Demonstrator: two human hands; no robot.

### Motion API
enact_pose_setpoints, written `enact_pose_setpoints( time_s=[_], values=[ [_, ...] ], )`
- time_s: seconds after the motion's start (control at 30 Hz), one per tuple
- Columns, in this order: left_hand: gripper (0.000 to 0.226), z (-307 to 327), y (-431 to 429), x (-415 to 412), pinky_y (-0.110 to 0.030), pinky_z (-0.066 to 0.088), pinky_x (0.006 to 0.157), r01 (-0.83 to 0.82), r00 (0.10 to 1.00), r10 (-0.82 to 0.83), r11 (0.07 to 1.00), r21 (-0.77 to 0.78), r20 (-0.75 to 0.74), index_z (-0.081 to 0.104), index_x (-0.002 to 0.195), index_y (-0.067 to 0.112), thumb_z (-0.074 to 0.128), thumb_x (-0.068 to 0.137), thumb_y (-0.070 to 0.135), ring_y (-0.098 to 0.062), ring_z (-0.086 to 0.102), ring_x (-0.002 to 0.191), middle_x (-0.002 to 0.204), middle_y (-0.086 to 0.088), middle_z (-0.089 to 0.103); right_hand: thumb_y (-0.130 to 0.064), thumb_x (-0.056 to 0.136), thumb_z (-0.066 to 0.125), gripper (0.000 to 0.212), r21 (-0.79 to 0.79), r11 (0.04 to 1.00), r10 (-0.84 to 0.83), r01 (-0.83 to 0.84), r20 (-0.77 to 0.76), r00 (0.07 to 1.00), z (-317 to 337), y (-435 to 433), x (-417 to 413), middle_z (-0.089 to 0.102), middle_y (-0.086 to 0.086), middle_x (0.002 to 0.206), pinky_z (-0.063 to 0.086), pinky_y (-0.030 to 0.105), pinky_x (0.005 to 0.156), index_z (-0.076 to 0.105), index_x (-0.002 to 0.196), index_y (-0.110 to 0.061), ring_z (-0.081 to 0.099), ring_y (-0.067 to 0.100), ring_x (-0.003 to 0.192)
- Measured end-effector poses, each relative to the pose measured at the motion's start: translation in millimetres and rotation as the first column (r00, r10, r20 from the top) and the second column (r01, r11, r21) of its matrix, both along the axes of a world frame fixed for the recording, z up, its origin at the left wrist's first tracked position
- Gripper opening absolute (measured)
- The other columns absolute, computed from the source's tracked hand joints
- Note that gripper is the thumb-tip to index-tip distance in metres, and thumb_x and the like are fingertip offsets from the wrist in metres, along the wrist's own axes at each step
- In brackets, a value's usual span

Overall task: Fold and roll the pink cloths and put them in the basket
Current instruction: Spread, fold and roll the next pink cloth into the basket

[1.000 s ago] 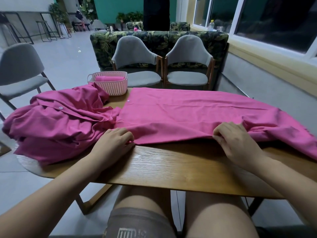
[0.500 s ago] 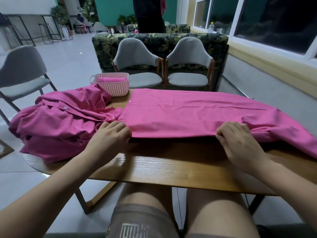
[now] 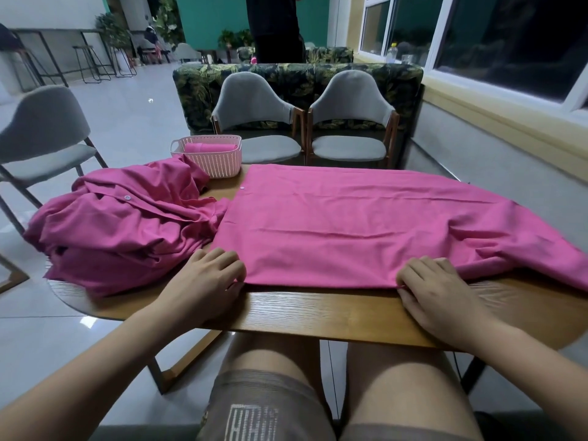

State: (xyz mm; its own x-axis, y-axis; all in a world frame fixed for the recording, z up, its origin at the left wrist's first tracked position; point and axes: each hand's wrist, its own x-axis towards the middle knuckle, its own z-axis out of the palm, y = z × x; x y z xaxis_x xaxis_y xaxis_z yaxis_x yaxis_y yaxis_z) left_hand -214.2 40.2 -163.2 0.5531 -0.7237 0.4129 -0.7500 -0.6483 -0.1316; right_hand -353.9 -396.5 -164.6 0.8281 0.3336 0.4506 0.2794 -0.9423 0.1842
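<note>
Head view: flat pink cloth spread across worktop. Grip of left hand pinches near left corner; grip of right hand pinches near edge. Beside it at left, crumpled pink cloths piled; basket behind pile, rolled cloth inside.

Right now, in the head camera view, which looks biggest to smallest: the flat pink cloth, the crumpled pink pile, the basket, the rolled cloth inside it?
1. flat pink cloth
2. crumpled pink pile
3. basket
4. rolled cloth
Basket and roll sit farthest back, so distance may shrink them.
</note>
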Motion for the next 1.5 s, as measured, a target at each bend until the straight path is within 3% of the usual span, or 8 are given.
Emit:
enact_pose_setpoints(
  time_s=[0.13, 0.37, 0.7, 0.83, 1.03, 1.17, 1.33, 1.5],
  values=[
    [0.018, 1, 3, 2, -0.037, 0.043, 0.074, 0.002, 0.998, 0.001, 0.999, 0.054, -0.058, 0.061, 0.095, 0.027, 0.048, 0.093, 0.04, -0.02, 0.056, 0.087, 0.097, 0.008, 0.06, -0.027, 0.096, 0.05, 0.011, -0.034, 0.999, -0.012, 0.01, -0.045, 0.999, 1, -4, 3, 0.055, 0.0, 0.094, 0.043, 0.046, 0.081, 0.059, 0.094, -0.021, 0.055, 0.028, 0.087],
    [0.011, 14, 8, 2, -0.037, 0.042, 0.074, -0.005, 1.0, 0.007, 0.998, 0.056, -0.03, 0.058, 0.093, 0.027, 0.052, 0.093, 0.036, -0.019, 0.053, 0.086, 0.094, 0.009, 0.055, -0.021, 0.1, 0.056, 0.011, 0.053, 0.998, 0.03, -0.034, 0.063, 0.998, 26, -4, -6, 0.056, 0.0, 0.094, 0.041, 0.045, 0.083, 0.064, 0.095, -0.018, 0.054, 0.029, 0.087],
    [0.014, 19, -13, -2, -0.035, 0.044, 0.072, 0.007, 0.984, 0.008, 0.996, 0.086, -0.177, 0.054, 0.092, 0.032, 0.063, 0.09, 0.043, -0.015, 0.053, 0.083, 0.091, 0.014, 0.052, -0.029, 0.1, 0.063, 0.003, 0.214, 0.975, 0.091, -0.059, -0.147, 0.985, 5, -11, -13, 0.056, -0.012, 0.098, 0.041, 0.039, 0.082, 0.065, 0.099, -0.027, 0.054, 0.016, 0.091],
    [0.017, 25, -61, -9, -0.032, 0.037, 0.069, 0.09, 0.978, -0.089, 0.996, 0.0, -0.191, 0.056, 0.096, 0.03, 0.069, 0.091, 0.039, -0.012, 0.048, 0.08, 0.092, 0.015, 0.052, -0.026, 0.096, 0.071, 0.006, 0.299, 0.954, 0.035, 0.0, -0.111, 0.993, 14, -30, -21, 0.057, -0.016, 0.098, 0.043, 0.041, 0.081, 0.066, 0.098, -0.028, 0.055, 0.013, 0.091],
    [0.019, 21, -143, -16, -0.034, 0.04, 0.069, 0.212, 0.947, -0.226, 0.974, -0.083, -0.226, 0.057, 0.099, 0.028, 0.057, 0.092, 0.046, -0.018, 0.054, 0.084, 0.094, 0.009, 0.058, -0.023, 0.095, 0.069, 0.004, 0.362, 0.91, -0.182, 0.201, -0.086, 0.98, 19, -88, -45, 0.059, -0.011, 0.095, 0.047, 0.043, 0.082, 0.066, 0.096, -0.025, 0.056, 0.014, 0.09],
    [0.018, 14, -197, -24, -0.037, 0.047, 0.071, 0.265, 0.921, -0.291, 0.955, -0.129, -0.259, 0.062, 0.098, 0.026, 0.058, 0.089, 0.041, -0.023, 0.059, 0.084, 0.092, 0.006, 0.061, -0.016, 0.093, 0.074, 0.01, 0.417, 0.829, -0.365, 0.373, -0.103, 0.925, 21, -135, -66, 0.064, -0.007, 0.095, 0.047, 0.039, 0.085, 0.068, 0.094, -0.023, 0.06, 0.018, 0.094],
    [0.015, 8, -250, -40, -0.031, 0.036, 0.065, 0.296, 0.901, -0.345, 0.932, -0.207, -0.265, 0.064, 0.103, 0.028, 0.068, 0.092, 0.036, -0.016, 0.059, 0.084, 0.096, 0.01, 0.062, -0.023, 0.095, 0.07, 0.002, 0.454, 0.673, -0.586, 0.584, -0.153, 0.795, 17, -187, -91, 0.064, -0.001, 0.097, 0.051, 0.039, 0.08, 0.069, 0.096, -0.023, 0.062, 0.023, 0.09],
    [0.017, 7, -285, -47, -0.034, 0.046, 0.068, 0.375, 0.865, -0.43, 0.896, -0.239, -0.257, 0.064, 0.102, 0.027, 0.065, 0.093, 0.042, -0.016, 0.057, 0.082, 0.092, 0.008, 0.061, -0.036, 0.095, 0.071, 0.029, 0.547, 0.421, -0.712, 0.723, -0.294, 0.637, 3, -234, -102, 0.062, 0.004, 0.114, 0.051, 0.037, 0.088, 0.066, 0.116, -0.017, 0.063, 0.02, 0.095]
  ],
)
